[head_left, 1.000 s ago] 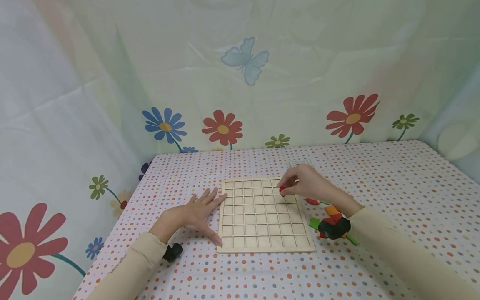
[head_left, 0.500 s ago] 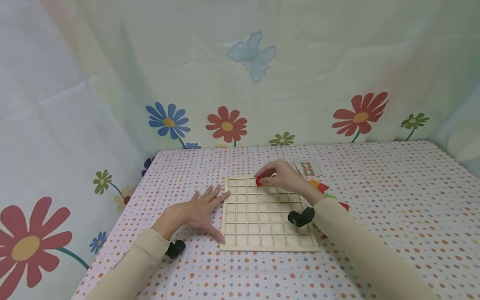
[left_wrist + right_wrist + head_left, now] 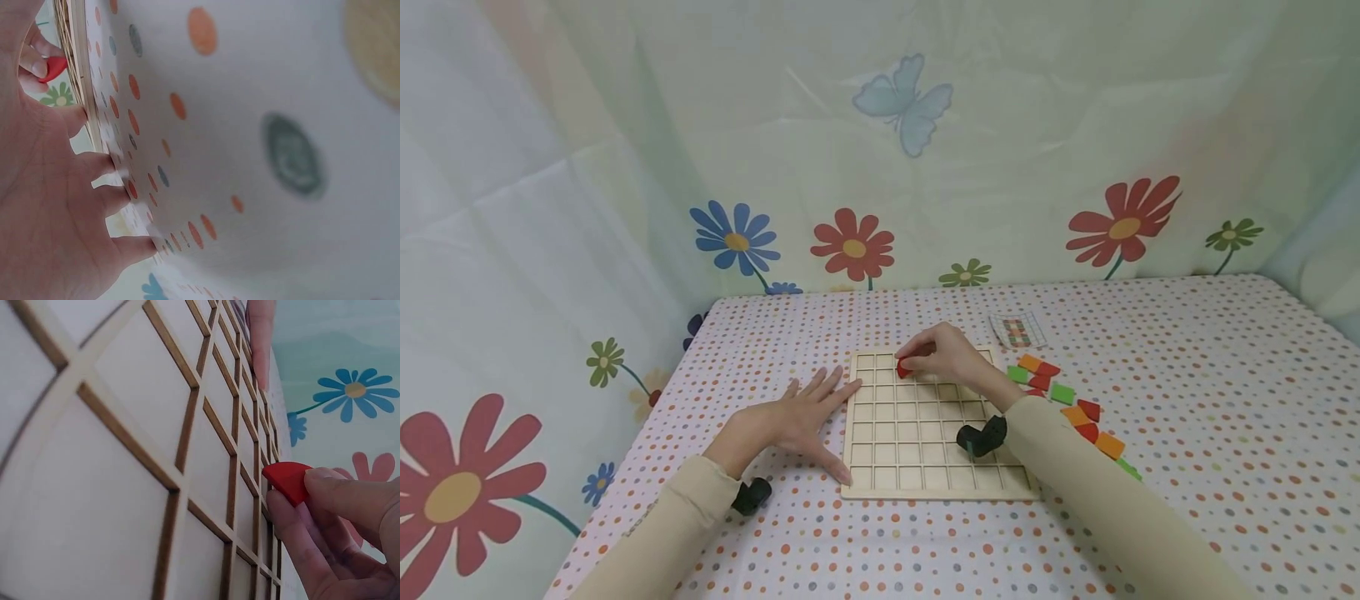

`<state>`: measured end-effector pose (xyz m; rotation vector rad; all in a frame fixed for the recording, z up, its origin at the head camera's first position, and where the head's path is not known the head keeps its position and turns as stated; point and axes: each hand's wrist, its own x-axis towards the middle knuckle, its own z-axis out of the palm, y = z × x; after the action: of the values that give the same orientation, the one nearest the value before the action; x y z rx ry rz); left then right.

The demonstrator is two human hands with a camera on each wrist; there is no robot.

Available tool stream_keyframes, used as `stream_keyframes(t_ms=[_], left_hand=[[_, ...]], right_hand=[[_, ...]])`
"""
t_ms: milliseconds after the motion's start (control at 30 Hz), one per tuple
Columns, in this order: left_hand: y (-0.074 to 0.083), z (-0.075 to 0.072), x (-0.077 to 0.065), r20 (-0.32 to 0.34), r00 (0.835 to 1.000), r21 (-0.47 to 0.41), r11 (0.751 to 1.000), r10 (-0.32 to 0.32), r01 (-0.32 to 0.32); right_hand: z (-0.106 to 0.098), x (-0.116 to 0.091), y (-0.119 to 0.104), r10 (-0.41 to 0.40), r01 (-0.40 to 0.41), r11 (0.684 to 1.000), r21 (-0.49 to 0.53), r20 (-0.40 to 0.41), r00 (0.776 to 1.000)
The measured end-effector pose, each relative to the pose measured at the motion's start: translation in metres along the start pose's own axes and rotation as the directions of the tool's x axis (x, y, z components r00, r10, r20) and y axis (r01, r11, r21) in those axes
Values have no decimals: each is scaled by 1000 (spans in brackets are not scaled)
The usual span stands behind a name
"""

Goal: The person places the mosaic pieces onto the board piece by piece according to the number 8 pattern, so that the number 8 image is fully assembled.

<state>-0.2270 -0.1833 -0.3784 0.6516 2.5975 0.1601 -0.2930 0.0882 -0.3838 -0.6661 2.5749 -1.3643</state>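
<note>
- Currently I'm seeing the right hand point(image 3: 949, 353) pinching a red piece point(image 3: 289, 480) over the grid board point(image 3: 907, 432).
- Left hand point(image 3: 803, 422) is touching the board's left edge, fingers spread wide.

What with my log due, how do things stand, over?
Left hand touching wooden board. Right hand pinching red piece over it. Loose pieces lie to the right, nothing seen blocking.

Board point(image 3: 906, 433): smooth, matt wood. Red piece point(image 3: 286, 478): smooth, matt. Sleeves point(image 3: 1075, 471): soft-looking matt cloth. Backdrop point(image 3: 1022, 142): creased, faintly glossy.
</note>
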Motion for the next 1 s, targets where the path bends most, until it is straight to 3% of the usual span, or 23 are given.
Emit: stream_keyframes(t_ms=[433, 1000], left_hand=[[2, -1, -1, 1, 1000, 0, 1000, -6, 6], [2, -1, -3, 3, 1000, -23, 1000, -6, 6]], right_hand=[[1, -1, -2, -17, 15, 997, -70, -18, 1000], [1, 2, -16, 38, -33, 978, -206, 20, 999]])
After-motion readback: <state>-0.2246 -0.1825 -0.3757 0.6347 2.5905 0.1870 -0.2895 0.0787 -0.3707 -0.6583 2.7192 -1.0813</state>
